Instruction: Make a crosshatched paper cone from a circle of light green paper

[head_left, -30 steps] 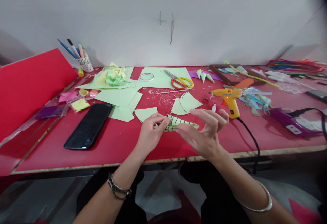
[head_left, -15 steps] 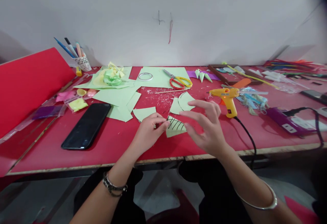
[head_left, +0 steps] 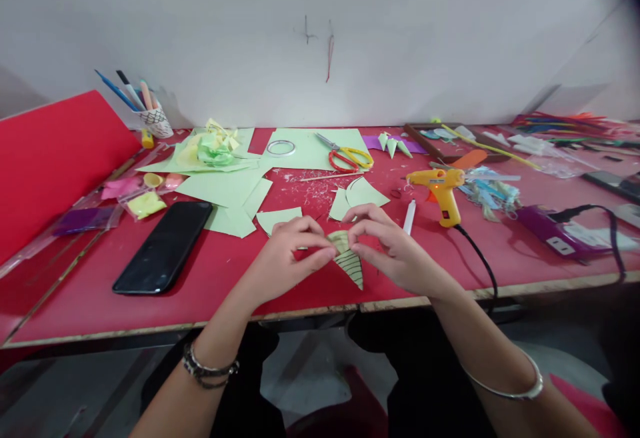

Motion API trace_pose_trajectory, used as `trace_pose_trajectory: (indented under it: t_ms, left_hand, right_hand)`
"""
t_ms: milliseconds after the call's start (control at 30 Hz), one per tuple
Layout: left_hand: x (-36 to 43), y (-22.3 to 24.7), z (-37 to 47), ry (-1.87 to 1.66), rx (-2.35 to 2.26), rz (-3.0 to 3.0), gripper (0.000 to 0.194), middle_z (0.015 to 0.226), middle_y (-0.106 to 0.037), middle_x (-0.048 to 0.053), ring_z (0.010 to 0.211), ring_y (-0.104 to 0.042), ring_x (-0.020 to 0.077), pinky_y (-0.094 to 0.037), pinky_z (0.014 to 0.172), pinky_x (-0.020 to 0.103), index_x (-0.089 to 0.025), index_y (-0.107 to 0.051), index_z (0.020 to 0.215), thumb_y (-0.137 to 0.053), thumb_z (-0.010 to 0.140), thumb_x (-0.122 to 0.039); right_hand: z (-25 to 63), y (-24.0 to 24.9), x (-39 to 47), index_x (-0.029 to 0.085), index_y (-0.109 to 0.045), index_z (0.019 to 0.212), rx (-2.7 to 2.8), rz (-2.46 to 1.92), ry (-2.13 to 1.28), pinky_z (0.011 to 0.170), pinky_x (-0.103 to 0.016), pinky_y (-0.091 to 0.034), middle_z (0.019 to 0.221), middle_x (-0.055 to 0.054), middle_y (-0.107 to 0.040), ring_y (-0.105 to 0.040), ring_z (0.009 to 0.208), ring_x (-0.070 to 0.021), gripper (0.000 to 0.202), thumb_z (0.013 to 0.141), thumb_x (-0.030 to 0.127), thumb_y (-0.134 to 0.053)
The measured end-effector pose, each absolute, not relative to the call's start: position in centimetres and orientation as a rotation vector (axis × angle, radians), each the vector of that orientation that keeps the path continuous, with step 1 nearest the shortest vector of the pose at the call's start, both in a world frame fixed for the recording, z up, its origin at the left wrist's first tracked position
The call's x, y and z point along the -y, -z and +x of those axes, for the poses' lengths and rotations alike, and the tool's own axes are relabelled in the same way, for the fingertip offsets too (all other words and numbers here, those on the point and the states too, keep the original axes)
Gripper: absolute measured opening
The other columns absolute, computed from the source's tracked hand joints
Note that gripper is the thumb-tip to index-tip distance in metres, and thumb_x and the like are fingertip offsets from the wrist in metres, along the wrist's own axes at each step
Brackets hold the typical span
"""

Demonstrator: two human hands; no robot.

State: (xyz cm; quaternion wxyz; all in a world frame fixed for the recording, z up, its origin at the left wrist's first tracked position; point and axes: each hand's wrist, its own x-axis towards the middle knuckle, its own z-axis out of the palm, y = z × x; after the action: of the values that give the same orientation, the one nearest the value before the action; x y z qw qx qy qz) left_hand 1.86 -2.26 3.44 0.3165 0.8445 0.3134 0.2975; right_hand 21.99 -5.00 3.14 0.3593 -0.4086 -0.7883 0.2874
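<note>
A pale green paper piece with black stripes (head_left: 349, 266) is curling between my two hands, its pointed end aimed down toward the table's front edge. My left hand (head_left: 295, 255) pinches its upper left edge between thumb and fingers. On the other side, the bent fingers and thumb of my right hand (head_left: 387, 248) close on the upper right edge. Just beyond the hands lie curved green paper cutouts (head_left: 367, 191), and one more cutout (head_left: 277, 218) is partly behind my left hand. A white stick-shaped pen or tube (head_left: 410, 217) rests right of my right hand.
A yellow glue gun (head_left: 443, 191) with a black cord stands at right, near a purple power strip (head_left: 560, 231). Scissors (head_left: 345, 155) and small green paper cones (head_left: 393, 147) lie at the back. A black phone (head_left: 163, 246) and green sheets (head_left: 220, 191) are left.
The striped paper has turned from lying sideways to pointing downward and is more curled. My right hand has moved left and closed on it. The white stick now shows beside that hand.
</note>
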Motion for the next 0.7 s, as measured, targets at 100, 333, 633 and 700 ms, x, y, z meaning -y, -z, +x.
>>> trace_pose_trajectory:
  t_ms: [100,333,633,700]
  left_hand:
    - [1.7,-3.9,0.5,-0.888,-0.692,2.082,0.030,0.092,-0.052,0.003,0.086,-0.049,0.0149,-0.038,0.081,0.030,-0.021,-0.063,0.088,-0.034,0.084,-0.017]
    - [1.9,-2.7,1.0,-0.819,-0.669,2.142,0.056,0.118,-0.045,0.004,0.106,-0.043,0.0167,-0.042,0.080,0.027,-0.027,-0.044,0.120,-0.039,0.071,0.000]
    - [1.6,-2.8,1.4,-0.895,-0.576,1.979,0.015,0.086,-0.057,0.003,0.079,-0.054,0.0133,-0.043,0.074,0.026,-0.021,-0.066,0.085,-0.053,0.079,-0.024]
    - [1.6,-2.7,1.2,-0.867,-0.561,1.901,0.015,0.075,-0.058,0.002,0.071,-0.054,0.0120,-0.043,0.067,0.024,-0.020,-0.067,0.081,-0.054,0.079,-0.027]
  right_hand:
    - [22.4,-2.7,4.7,0.021,-0.049,0.077,1.701,-0.869,-1.139,0.075,-0.029,-0.040,0.092,-0.005,-0.049,-0.048,0.083,-0.0155,0.012,0.085,0.029,-0.043]
    - [21.7,-1.6,4.6,0.022,-0.047,0.074,1.034,-0.611,-1.562,0.048,-0.019,-0.034,0.069,0.002,-0.044,-0.038,0.052,-0.0083,0.012,0.079,0.032,-0.053]
    - [21.0,-1.6,4.6,0.022,-0.047,0.072,0.890,-0.579,-1.654,0.042,-0.018,-0.035,0.064,0.005,-0.040,-0.038,0.047,-0.0066,0.019,0.073,0.036,-0.059]
    - [20.9,-1.5,4.7,0.022,-0.049,0.073,0.896,-0.596,-1.664,0.041,-0.016,-0.035,0.063,0.005,-0.043,-0.039,0.046,-0.0055,0.019,0.070,0.036,-0.063]
